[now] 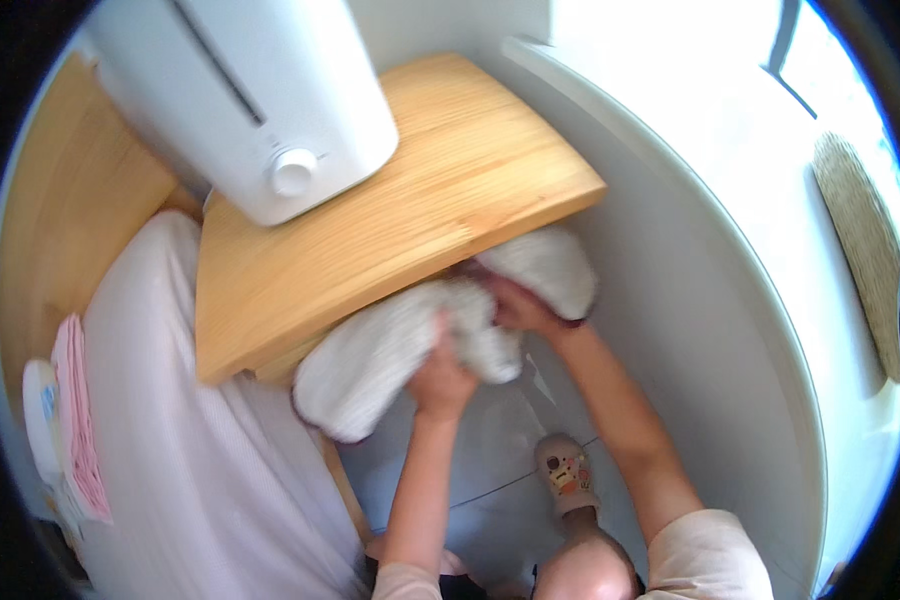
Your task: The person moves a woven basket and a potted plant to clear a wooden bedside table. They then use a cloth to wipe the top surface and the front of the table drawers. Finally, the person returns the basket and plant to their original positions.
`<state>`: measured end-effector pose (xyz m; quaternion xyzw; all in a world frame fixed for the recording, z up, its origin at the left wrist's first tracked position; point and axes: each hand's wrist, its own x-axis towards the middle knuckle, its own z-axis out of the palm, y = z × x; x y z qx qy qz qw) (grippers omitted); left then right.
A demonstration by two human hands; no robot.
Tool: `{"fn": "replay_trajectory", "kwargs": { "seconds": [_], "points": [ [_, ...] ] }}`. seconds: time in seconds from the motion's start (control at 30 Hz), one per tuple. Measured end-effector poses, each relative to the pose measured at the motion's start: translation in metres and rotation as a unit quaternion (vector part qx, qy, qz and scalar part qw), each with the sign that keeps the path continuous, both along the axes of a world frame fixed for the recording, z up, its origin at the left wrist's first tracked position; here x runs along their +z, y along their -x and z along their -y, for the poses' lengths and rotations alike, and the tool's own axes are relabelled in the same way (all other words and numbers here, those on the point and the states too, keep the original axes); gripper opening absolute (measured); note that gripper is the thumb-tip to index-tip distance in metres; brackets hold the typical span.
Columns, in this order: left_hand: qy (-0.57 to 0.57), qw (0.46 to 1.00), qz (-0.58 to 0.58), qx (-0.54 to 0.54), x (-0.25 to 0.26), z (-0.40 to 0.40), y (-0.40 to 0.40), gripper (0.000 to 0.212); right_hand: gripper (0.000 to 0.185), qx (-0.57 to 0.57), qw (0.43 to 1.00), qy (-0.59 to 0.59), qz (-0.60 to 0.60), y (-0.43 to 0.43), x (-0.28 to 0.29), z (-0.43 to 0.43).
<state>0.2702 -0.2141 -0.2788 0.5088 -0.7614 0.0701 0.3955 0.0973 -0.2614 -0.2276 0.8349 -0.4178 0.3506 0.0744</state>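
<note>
Below the front edge of a wooden bedside table point(487, 172), my left hand point(442, 379) grips a fleecy white item point(364, 364) with dark red edging. My right hand point(521, 304) is by the table edge, closed around a similar white fleecy part point(547, 266) with the same dark red border. A bunched fleecy piece point(484, 330) lies between the hands. Motion blurs the fleece, and I cannot tell whether it is one thing or several. The table top hides its far side and some of my right fingers.
A white appliance with a round knob point(294, 172) stands on the table. A bed with a pale sheet point(217, 480) is at left, with folded pink cloth point(82, 420) on it. A wall point(690, 300) curves along the right beneath a windowsill holding a beige cushion-like object point(859, 255). My clog point(566, 469) rests on grey tiles.
</note>
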Motion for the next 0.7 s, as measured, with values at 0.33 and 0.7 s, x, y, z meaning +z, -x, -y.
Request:
{"fn": "replay_trajectory", "kwargs": {
  "seconds": [0.33,0.7],
  "points": [
    [0.137,0.989,0.034,-0.044,-0.016,0.026,-0.088,0.060,0.032,0.025,0.975,0.047,0.214,-0.057,-0.008,-0.013],
    [0.120,0.975,-0.118,0.145,0.031,-0.002,-0.098,0.046,0.033,0.131,0.988,-0.038,0.078,-0.104,0.027,-0.009]
  ]
}}
